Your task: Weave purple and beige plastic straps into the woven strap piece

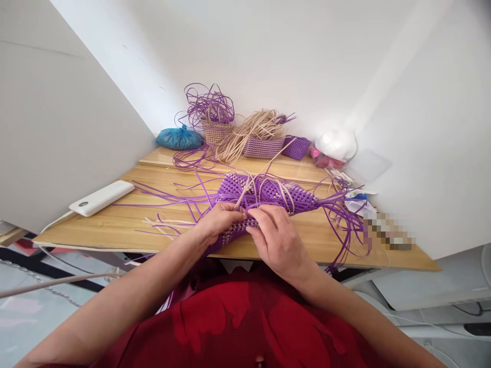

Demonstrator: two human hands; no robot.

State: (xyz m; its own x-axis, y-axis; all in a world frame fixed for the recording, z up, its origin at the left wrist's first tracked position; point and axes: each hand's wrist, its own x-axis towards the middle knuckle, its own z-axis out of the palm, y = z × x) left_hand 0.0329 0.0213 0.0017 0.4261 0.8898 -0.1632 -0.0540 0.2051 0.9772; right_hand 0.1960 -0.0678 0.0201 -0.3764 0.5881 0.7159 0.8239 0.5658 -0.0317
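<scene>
A half-woven purple and beige basket (303, 197) lies on the wooden table in front of me, with long loose strips fanning out to the left and right. My left hand (220, 221) is closed on the near edge of the weave, thumb pointing right. Close beside it, my right hand (274, 235) has its fingers curled down and the thumb under them, pinching at the same edge where strips meet. The exact strip between the fingertips is hidden. Beige strips (245, 191) rise from the weave just behind both hands.
At the back stand a beige basket (218, 133) full of purple strips, a woven basket (264, 147) with beige strips, a purple woven piece (297, 147), a blue bag (179, 138) and a white bundle (335, 144). A white power bank (103, 198) lies left; papers (360, 202) lie right.
</scene>
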